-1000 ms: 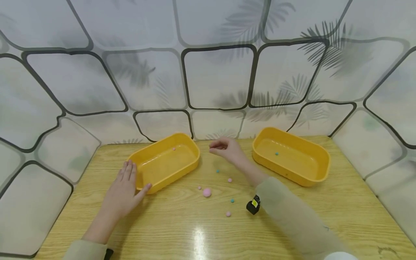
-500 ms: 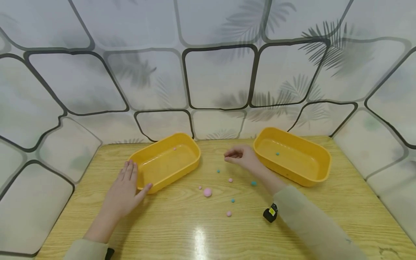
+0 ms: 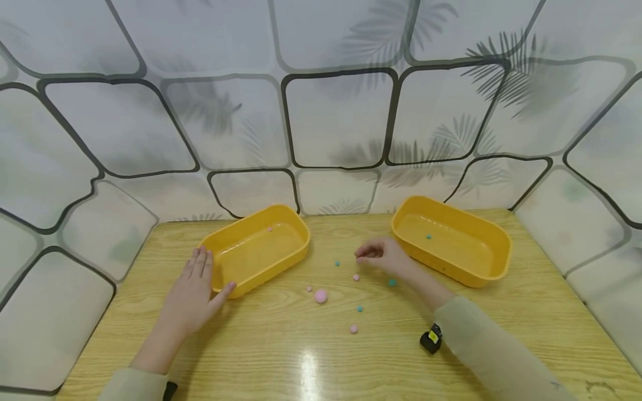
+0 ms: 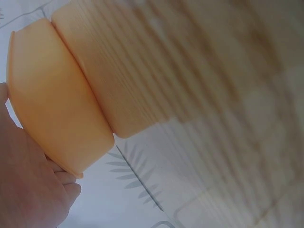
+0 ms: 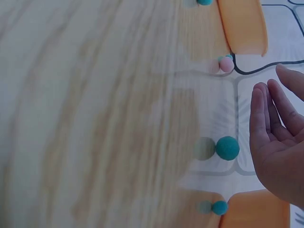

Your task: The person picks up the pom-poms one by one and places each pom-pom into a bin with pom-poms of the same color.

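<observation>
While the left hand (image 3: 188, 301) lay with fingers straight along the outer end of the left tray (image 3: 273, 272), thumb at its near edge, the right hand (image 3: 385, 257) hung over the table (image 3: 271, 345) between both trays. Right grip: fingers extended side by side, thumb slightly apart from them in the right wrist view; no ball visible between them.

Positions: one pink ball (image 3: 270, 229) inside the left tray, one teal ball (image 3: 428, 236) inside the right tray (image 3: 436, 263). Loose between the trays and nearer the person: a large pink ball (image 3: 321, 296), three smaller pink balls (image 3: 353, 329), two small teal balls (image 3: 359, 308) and a bigger teal ball (image 3: 392, 283) near the right wrist.

Step, as judged: between pickups, left hand steadying its tray. The next move seemed to call for lowering the right fingertips onto a single ball and pinching lightly, since the small ones could roll.
</observation>
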`<state>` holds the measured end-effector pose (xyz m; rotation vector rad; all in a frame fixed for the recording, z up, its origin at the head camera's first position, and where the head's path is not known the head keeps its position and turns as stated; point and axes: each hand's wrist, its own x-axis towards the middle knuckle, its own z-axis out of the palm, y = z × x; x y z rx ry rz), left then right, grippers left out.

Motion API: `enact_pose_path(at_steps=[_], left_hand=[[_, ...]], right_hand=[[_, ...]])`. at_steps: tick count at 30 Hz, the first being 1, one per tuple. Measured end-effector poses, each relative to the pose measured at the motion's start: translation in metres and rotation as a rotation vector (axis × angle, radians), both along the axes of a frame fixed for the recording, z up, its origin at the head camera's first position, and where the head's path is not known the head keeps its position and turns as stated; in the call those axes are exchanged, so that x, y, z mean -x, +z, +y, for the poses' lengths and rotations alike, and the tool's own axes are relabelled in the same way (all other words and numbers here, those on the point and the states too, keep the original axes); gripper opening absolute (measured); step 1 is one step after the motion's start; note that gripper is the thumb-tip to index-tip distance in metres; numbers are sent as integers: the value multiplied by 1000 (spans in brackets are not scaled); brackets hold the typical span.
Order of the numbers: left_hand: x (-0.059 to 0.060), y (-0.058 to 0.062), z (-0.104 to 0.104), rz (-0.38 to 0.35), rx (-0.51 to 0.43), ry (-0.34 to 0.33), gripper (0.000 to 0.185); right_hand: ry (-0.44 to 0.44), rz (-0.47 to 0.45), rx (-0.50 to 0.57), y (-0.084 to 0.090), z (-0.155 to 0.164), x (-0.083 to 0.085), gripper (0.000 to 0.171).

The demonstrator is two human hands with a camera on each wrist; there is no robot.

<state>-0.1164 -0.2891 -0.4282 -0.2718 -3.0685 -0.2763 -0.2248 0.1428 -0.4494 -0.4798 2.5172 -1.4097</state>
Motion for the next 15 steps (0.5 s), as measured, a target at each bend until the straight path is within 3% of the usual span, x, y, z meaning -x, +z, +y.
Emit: enact_pose_path(at_steps=[15], left_hand=[[0, -1, 0, -4, -8, 0, 97]], right_hand=[[99, -54, 14, -16, 4, -5, 25]])
